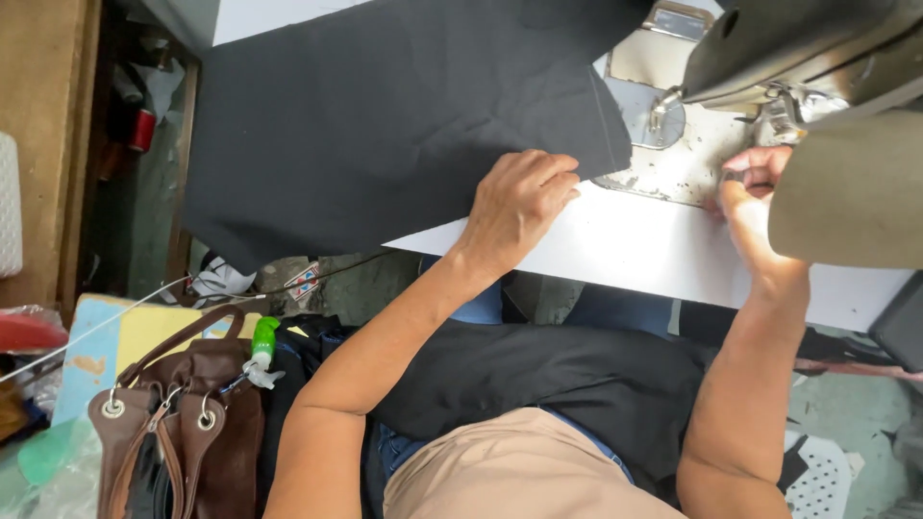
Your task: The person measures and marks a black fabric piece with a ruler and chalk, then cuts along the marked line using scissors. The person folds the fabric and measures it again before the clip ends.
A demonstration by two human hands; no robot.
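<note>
At lower left of the frame we note a brown handbag point(183, 423), then at centre our left hand point(519, 204) pressed flat, fingers together, on the black fabric point(385, 115) spread across the white table point(625, 250), while our right hand point(755, 192) pinches something unclear beside the sewing machine point(808, 58) at upper right.

Your left hand point(519, 204) rests on the cloth point(385, 115) on the table point(625, 245); your right hand point(748, 192) is by the sewing machine point(817, 58). A bag point(178, 423) sits left of your lap.
</note>
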